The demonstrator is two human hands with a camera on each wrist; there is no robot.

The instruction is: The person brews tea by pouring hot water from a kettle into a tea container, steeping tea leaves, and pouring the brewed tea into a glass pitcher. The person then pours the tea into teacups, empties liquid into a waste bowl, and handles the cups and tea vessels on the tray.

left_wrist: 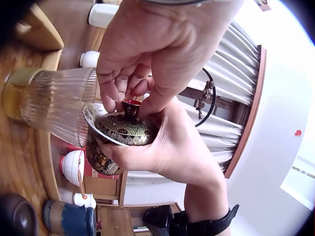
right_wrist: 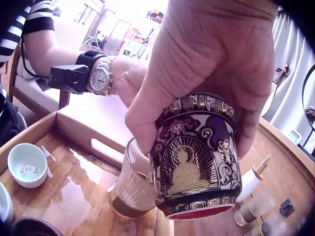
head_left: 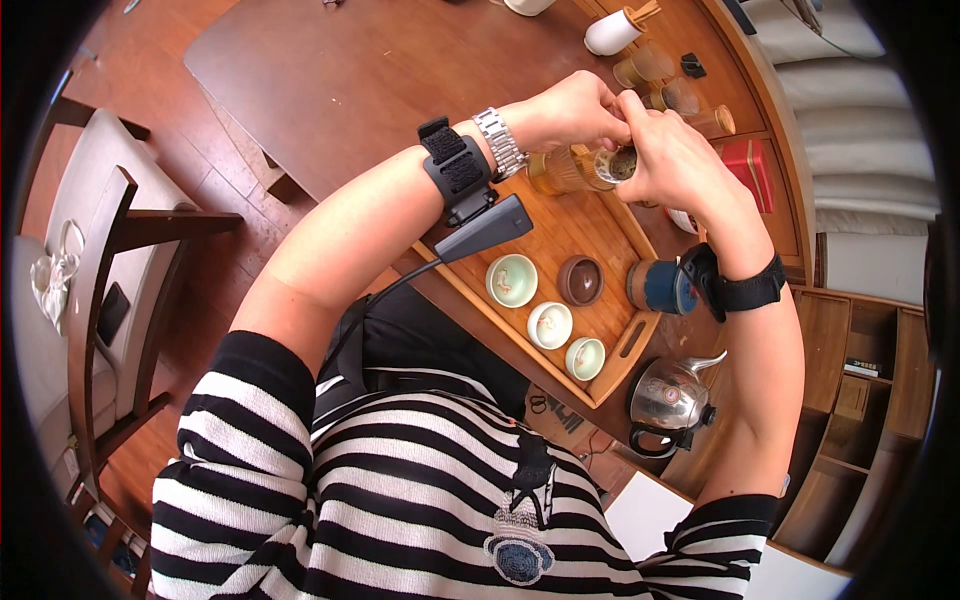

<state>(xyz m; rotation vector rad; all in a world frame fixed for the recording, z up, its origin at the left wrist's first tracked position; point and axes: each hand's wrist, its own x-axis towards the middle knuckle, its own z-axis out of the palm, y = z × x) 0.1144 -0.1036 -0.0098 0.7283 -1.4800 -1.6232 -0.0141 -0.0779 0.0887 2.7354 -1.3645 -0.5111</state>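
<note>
My right hand [head_left: 677, 165] grips a black-and-gold patterned lidded cup [right_wrist: 194, 162] round its rim, tilted beside the mouth of a ribbed glass pitcher [left_wrist: 59, 101]. Amber liquid lies in the pitcher's bottom. In the left wrist view, my left hand [left_wrist: 162, 54] has its thumb and fingers at the red-topped knob [left_wrist: 131, 104] of the patterned lid [left_wrist: 125, 129], pinching it. The lid sits over the cup's white rim. The right palm hides part of the cup in the right wrist view.
A wooden tray [head_left: 632, 345] holds three pale green cups [head_left: 512, 280] and a brown cup [head_left: 580, 280]. Near its right side are a blue canister [head_left: 668, 287] and a steel kettle [head_left: 668, 394]. Glasses [head_left: 645, 65] and a white holder [head_left: 612, 34] stand beyond my hands.
</note>
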